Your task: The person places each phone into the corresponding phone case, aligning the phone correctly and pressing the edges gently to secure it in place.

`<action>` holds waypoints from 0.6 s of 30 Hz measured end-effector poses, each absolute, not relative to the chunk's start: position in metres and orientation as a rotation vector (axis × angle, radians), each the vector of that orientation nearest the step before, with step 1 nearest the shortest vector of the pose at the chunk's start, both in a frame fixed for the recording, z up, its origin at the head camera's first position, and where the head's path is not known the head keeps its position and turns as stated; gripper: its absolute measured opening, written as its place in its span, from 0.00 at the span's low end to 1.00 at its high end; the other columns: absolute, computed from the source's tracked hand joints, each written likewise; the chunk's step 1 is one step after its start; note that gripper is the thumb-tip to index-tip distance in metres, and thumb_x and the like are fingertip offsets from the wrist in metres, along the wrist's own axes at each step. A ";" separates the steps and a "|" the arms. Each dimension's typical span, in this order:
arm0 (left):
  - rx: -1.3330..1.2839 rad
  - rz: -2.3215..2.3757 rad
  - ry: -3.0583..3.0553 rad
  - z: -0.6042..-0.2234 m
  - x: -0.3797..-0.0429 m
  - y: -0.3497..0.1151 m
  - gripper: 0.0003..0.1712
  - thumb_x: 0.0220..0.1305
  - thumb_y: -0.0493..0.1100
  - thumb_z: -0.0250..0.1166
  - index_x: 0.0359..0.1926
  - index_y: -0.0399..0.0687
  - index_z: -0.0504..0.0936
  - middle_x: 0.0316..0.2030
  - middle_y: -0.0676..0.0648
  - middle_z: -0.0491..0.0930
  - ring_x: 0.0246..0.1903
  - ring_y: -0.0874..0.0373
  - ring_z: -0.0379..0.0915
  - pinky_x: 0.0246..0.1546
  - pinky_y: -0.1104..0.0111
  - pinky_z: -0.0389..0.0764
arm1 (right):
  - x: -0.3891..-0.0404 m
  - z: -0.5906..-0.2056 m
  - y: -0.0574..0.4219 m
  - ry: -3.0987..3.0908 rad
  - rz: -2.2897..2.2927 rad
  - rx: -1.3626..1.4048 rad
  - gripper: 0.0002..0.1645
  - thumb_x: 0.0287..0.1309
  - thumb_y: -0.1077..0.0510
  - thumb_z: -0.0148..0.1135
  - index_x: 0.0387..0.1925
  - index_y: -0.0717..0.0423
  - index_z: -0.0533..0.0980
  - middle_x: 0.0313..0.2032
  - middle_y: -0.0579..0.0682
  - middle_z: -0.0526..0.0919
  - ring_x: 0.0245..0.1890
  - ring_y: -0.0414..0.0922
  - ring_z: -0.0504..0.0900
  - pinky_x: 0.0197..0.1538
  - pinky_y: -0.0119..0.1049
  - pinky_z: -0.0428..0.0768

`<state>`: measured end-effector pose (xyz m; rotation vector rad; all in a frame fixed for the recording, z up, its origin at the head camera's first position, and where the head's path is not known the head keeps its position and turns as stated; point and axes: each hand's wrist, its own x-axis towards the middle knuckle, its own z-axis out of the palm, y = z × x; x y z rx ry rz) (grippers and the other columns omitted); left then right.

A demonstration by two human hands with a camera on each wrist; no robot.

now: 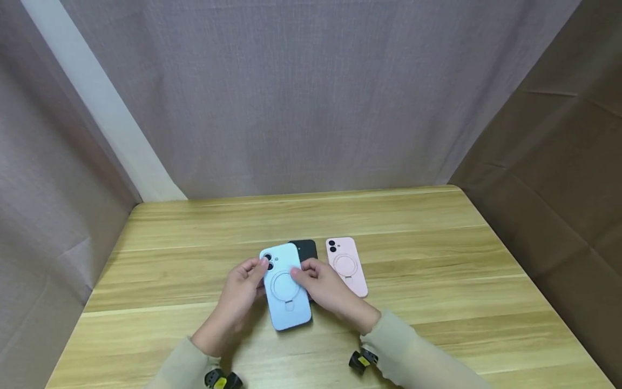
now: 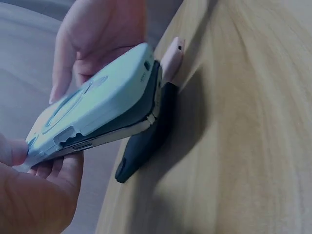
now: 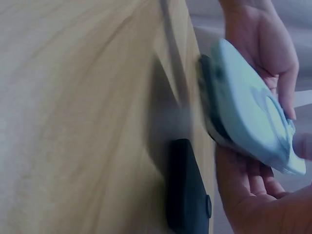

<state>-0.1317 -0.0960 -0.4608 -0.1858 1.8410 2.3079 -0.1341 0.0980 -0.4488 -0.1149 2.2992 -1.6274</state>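
A light blue phone case (image 1: 289, 310) with a ring on its back is held above the table by both hands. Under it, in the left wrist view, sits a phone (image 2: 131, 129) with a shiny metal edge. Case and phone touch near the camera end, while a gap shows between them at the other end. My left hand (image 1: 241, 284) pinches the camera end, thumb on top and fingers beneath. My right hand (image 1: 331, 287) grips the right side, its thumb on the case's back by the ring.
Partly hidden behind the blue case lies a black phone case (image 1: 308, 249) on the wooden table (image 1: 437, 259). To its right lies a pink phone case (image 1: 357, 284) with a ring; whether either holds a phone I cannot tell. Grey curtains (image 1: 311, 97) stand behind the table.
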 end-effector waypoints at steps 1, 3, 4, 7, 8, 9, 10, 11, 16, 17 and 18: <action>-0.193 2.340 1.822 -0.459 -0.132 -0.096 0.18 0.72 0.46 0.56 0.48 0.31 0.74 0.39 0.41 0.83 0.37 0.54 0.82 0.39 0.62 0.83 | -0.133 -0.450 0.098 2.311 -1.590 -0.136 0.25 0.63 0.38 0.58 0.43 0.55 0.75 0.32 0.49 0.82 0.34 0.44 0.78 0.38 0.39 0.78; -0.205 2.403 1.787 -0.457 -0.133 -0.097 0.18 0.72 0.45 0.56 0.49 0.30 0.73 0.39 0.41 0.83 0.38 0.54 0.82 0.41 0.61 0.83 | -0.132 -0.451 0.099 2.333 -1.531 -0.172 0.25 0.61 0.36 0.59 0.42 0.54 0.76 0.30 0.48 0.81 0.33 0.44 0.78 0.37 0.38 0.76; -0.209 2.434 1.770 -0.456 -0.134 -0.098 0.18 0.73 0.44 0.55 0.50 0.30 0.72 0.40 0.41 0.82 0.39 0.53 0.82 0.41 0.61 0.82 | -0.132 -0.453 0.099 2.336 -1.517 -0.182 0.25 0.61 0.36 0.59 0.41 0.54 0.76 0.30 0.48 0.81 0.33 0.44 0.78 0.37 0.38 0.76; -0.224 2.492 1.743 -0.454 -0.136 -0.101 0.18 0.73 0.43 0.54 0.52 0.30 0.71 0.41 0.41 0.81 0.41 0.53 0.82 0.43 0.61 0.82 | -0.131 -0.454 0.099 2.331 -1.517 -0.205 0.23 0.61 0.39 0.61 0.42 0.54 0.75 0.31 0.48 0.81 0.33 0.44 0.79 0.38 0.39 0.76; -0.225 2.503 1.735 -0.453 -0.136 -0.102 0.18 0.74 0.42 0.54 0.52 0.29 0.71 0.41 0.41 0.81 0.41 0.53 0.81 0.44 0.61 0.82 | -0.130 -0.454 0.099 2.320 -1.529 -0.210 0.22 0.61 0.40 0.62 0.43 0.54 0.75 0.31 0.48 0.82 0.33 0.44 0.79 0.38 0.39 0.76; -0.225 2.506 1.732 -0.453 -0.136 -0.103 0.17 0.74 0.42 0.53 0.53 0.29 0.70 0.42 0.40 0.80 0.42 0.53 0.81 0.45 0.60 0.81 | -0.130 -0.454 0.099 2.307 -1.542 -0.215 0.21 0.62 0.42 0.62 0.43 0.55 0.75 0.31 0.48 0.82 0.34 0.43 0.79 0.39 0.39 0.76; -0.220 2.503 1.729 -0.453 -0.136 -0.103 0.17 0.74 0.41 0.53 0.53 0.29 0.70 0.42 0.40 0.80 0.43 0.54 0.81 0.45 0.61 0.81 | -0.130 -0.454 0.099 2.291 -1.559 -0.223 0.20 0.62 0.44 0.62 0.43 0.56 0.75 0.32 0.48 0.82 0.34 0.43 0.80 0.40 0.39 0.76; -0.213 2.493 1.730 -0.453 -0.136 -0.104 0.18 0.74 0.41 0.53 0.54 0.29 0.70 0.43 0.40 0.80 0.43 0.54 0.80 0.46 0.61 0.81 | -0.130 -0.455 0.099 2.274 -1.575 -0.225 0.19 0.63 0.45 0.62 0.44 0.56 0.74 0.33 0.48 0.83 0.35 0.43 0.80 0.41 0.39 0.77; -0.138 2.391 1.711 -0.456 -0.134 -0.105 0.20 0.72 0.37 0.54 0.61 0.33 0.68 0.49 0.37 0.80 0.46 0.53 0.79 0.49 0.60 0.79 | -0.131 -0.456 0.100 2.183 -1.665 -0.203 0.17 0.65 0.50 0.60 0.44 0.60 0.74 0.36 0.50 0.84 0.37 0.43 0.81 0.43 0.38 0.78; -0.119 2.361 1.706 -0.457 -0.134 -0.106 0.21 0.72 0.37 0.54 0.62 0.34 0.67 0.49 0.37 0.80 0.46 0.52 0.79 0.49 0.59 0.79 | -0.131 -0.456 0.100 2.165 -1.687 -0.193 0.17 0.66 0.50 0.60 0.44 0.61 0.73 0.36 0.50 0.84 0.38 0.43 0.81 0.43 0.37 0.78; -0.103 2.328 1.701 -0.458 -0.133 -0.106 0.21 0.73 0.38 0.54 0.63 0.35 0.67 0.49 0.36 0.80 0.46 0.51 0.79 0.48 0.58 0.79 | -0.132 -0.456 0.099 2.148 -1.711 -0.185 0.17 0.66 0.51 0.60 0.45 0.62 0.73 0.37 0.51 0.84 0.38 0.44 0.81 0.43 0.37 0.79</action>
